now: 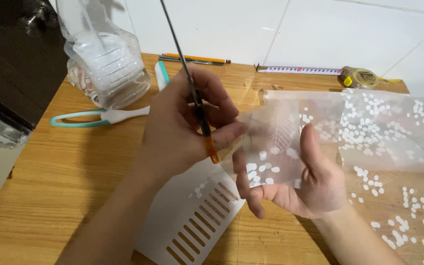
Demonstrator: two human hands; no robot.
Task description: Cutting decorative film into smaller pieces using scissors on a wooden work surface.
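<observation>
My left hand (182,127) grips a thin dark metal rod (182,59) with an orange end (212,149). The rod points up and away, and its orange end touches a small piece of clear film (271,147). My right hand (310,181) holds that piece from below, thumb on its right edge and fingers under it. The film is translucent, printed with white dots and a faint leaf. Just under both hands a white slotted plastic panel (192,216) lies on the wooden table (65,176).
A larger sheet of the same dotted film (393,127) covers the table's right side. At the back stand a clear plastic bottle (106,59), a teal-and-white handled tool (99,117), a pencil (197,58) and a yellow tape measure (359,77) with its tape pulled out. A dark cabinet (11,64) borders the left.
</observation>
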